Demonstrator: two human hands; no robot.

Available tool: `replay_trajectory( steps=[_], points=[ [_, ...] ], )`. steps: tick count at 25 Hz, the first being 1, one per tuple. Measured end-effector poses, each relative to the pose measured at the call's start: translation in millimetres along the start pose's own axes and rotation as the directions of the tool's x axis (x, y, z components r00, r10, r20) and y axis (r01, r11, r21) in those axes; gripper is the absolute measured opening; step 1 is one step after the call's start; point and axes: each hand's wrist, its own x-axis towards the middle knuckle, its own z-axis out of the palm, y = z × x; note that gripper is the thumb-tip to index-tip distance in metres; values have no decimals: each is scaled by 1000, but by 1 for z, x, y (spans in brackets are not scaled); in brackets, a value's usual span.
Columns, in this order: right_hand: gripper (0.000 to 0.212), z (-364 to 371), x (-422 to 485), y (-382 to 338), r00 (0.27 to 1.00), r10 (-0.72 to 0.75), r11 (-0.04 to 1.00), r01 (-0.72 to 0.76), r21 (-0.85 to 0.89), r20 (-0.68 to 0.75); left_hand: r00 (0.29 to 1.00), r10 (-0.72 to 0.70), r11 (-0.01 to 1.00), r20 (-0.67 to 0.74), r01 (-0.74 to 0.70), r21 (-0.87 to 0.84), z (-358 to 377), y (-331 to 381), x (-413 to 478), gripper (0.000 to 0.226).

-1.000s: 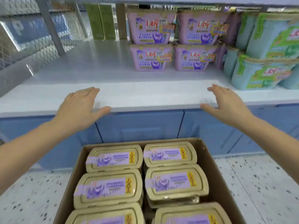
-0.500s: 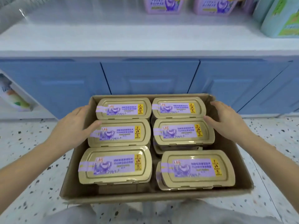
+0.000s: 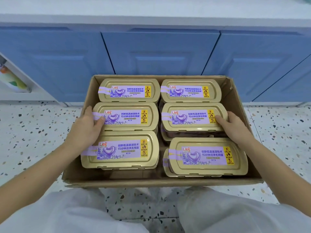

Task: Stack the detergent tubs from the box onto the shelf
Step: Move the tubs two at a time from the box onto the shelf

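A cardboard box (image 3: 239,105) on the floor holds several detergent tubs with gold lids and purple labels, in two columns. My left hand (image 3: 85,128) grips the left end of the middle-left tub (image 3: 127,116), thumb on its lid, fingers down its side. My right hand (image 3: 234,126) grips the right end of the middle-right tub (image 3: 191,117), thumb on the lid. Both tubs sit in the box. The white shelf (image 3: 151,19) runs across the top of the view.
Blue cabinet doors (image 3: 159,52) stand right behind the box under the shelf. Speckled terrazzo floor (image 3: 33,132) lies on both sides. My knees in white trousers (image 3: 67,212) are just in front of the box. A low white shelf (image 3: 15,84) with goods is at far left.
My hands came down from the shelf edge to the box and closed on the outer ends of the two middle tubs. The view tilted down and nearer to the box.
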Motion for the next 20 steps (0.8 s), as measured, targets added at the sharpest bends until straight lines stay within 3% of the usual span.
replay_trajectory(
  steps=[3,6,12,17,20],
  points=[
    [32,-3,3,-1,994,102,987,-107,117,47,964,-235,942,127,258,-215,-1,0,16,37],
    [31,-4,4,0,991,123,983,-130,131,62,914,-310,840,261,392,-375,-3,0,24,30],
    [44,0,7,5,996,90,991,-89,101,-4,896,-258,842,360,392,-372,-5,2,18,27],
    [38,-6,2,1,994,40,997,-33,68,-104,933,-271,846,236,348,-403,-4,7,3,34],
    [39,-19,-3,-7,985,36,991,-12,135,-171,972,-214,898,102,236,-370,-7,12,-4,48]
  ],
)
